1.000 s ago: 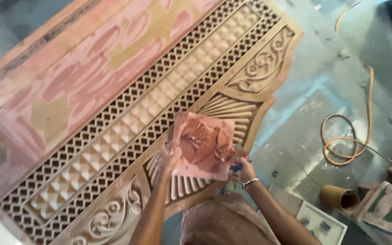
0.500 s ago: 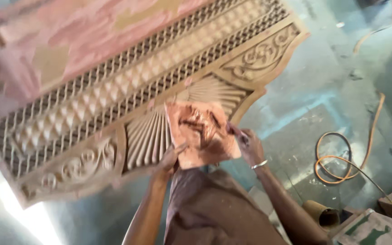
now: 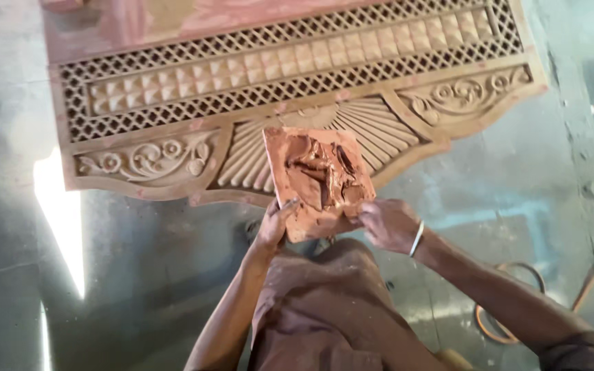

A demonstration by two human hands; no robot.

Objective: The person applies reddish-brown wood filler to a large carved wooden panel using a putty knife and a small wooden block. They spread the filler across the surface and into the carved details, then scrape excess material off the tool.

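I hold a small reddish board smeared with lumps of red-brown paste, tilted up in front of me. My left hand grips its lower left corner. My right hand, with a metal bangle at the wrist, grips the lower right edge, fingers touching the paste. Just beyond the board lies a large carved wooden panel on the floor, with lattice strips, scroll carvings and a fan-shaped sunburst at its near edge. My knee in brown cloth is below the board.
The panel rests on a grey concrete floor with a bright patch of light at the left. An orange hose or cable loops on the floor at the lower right.
The view has swung so that the carved panel now lies level across the top. Both hands keep their hold on the paste board, which stays in front of the sunburst carving.
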